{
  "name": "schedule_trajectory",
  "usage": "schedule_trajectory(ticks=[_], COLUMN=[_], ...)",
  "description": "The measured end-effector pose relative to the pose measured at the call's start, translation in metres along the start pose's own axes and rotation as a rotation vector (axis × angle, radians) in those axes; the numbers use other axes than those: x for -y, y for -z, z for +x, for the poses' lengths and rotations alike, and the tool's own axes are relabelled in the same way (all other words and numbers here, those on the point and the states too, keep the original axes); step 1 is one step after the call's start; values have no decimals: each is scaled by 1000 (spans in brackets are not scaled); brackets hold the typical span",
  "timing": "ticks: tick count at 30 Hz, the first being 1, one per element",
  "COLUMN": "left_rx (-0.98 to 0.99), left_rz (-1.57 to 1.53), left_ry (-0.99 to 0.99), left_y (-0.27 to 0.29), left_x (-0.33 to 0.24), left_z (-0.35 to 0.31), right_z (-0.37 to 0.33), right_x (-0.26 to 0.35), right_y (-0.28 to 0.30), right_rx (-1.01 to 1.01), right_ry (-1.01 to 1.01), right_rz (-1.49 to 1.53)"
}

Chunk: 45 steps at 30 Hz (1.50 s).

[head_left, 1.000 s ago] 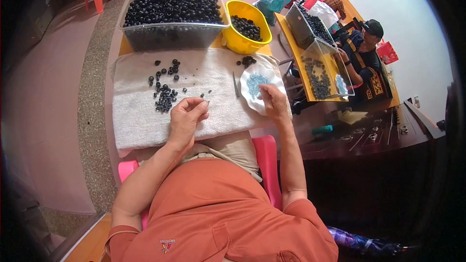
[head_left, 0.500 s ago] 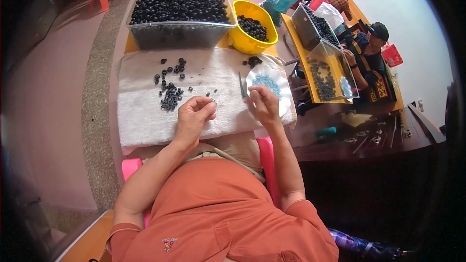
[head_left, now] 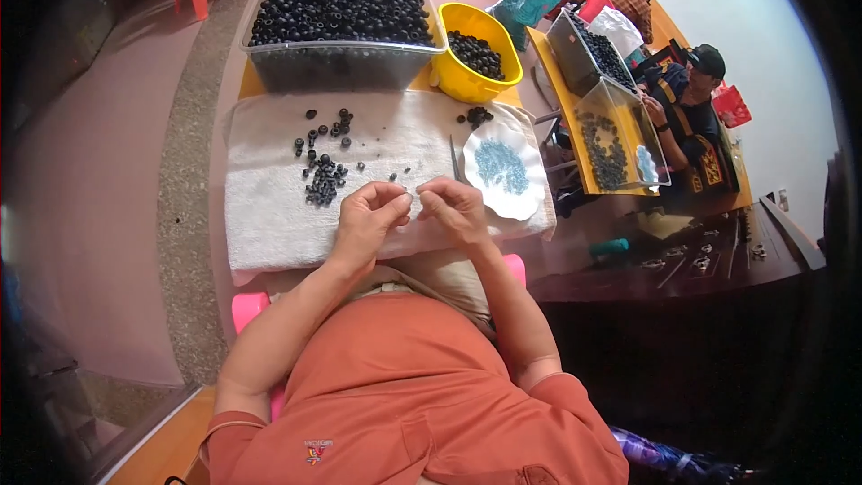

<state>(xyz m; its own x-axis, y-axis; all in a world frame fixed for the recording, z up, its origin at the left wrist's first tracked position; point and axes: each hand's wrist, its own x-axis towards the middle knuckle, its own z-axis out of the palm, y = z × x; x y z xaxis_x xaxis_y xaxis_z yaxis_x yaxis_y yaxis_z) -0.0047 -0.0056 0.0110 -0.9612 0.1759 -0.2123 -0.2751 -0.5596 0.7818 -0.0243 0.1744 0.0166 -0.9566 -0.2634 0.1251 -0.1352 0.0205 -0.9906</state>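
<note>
Over the near part of a white towel (head_left: 269, 238), both my hands work close together in a pinch. Thumb and fingertips of my left hand (head_left: 366, 223) press on something too small to make out. My right hand (head_left: 458, 214) pinches just beside it, its fingertips almost meeting the left ones; what they hold is hidden. A white scalloped plate (head_left: 530, 205) with many tiny light-blue pieces (head_left: 501, 167) lies right of my right hand. Along its left side rests a thin dark pointed tool (head_left: 454, 156). Small black round parts (head_left: 324, 183) lie scattered beyond my left hand.
A clear bin (head_left: 341, 63) heaped with black round parts stands at the far side, beside a yellow basin (head_left: 467, 88) of similar parts. Another small pile (head_left: 478, 115) sits above the plate. On the right, a co-worker (head_left: 687, 94) sits at a wooden table with bins.
My right hand has moved left, from over the plate to my left hand's fingertips. The plate and its blue pieces are now uncovered. My left hand keeps its pinch.
</note>
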Motion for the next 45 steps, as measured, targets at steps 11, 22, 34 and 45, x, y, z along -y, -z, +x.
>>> schedule_trajectory(ticks=[11,22,34,45], left_rx=[41,138,29,18], left_rz=[-59,-78,-147,-133], left_ry=[19,64,87,72], left_y=[2,5,5,4], left_x=[-1,0,-1,1], left_z=[2,2,1,2], right_z=[2,-1,13,54], right_x=[-2,6,20,19], right_y=[-13,-8,4,13], right_rx=[-49,28,3,172], right_ry=[-47,39,452,276], right_rz=[83,-152,-852,-1464])
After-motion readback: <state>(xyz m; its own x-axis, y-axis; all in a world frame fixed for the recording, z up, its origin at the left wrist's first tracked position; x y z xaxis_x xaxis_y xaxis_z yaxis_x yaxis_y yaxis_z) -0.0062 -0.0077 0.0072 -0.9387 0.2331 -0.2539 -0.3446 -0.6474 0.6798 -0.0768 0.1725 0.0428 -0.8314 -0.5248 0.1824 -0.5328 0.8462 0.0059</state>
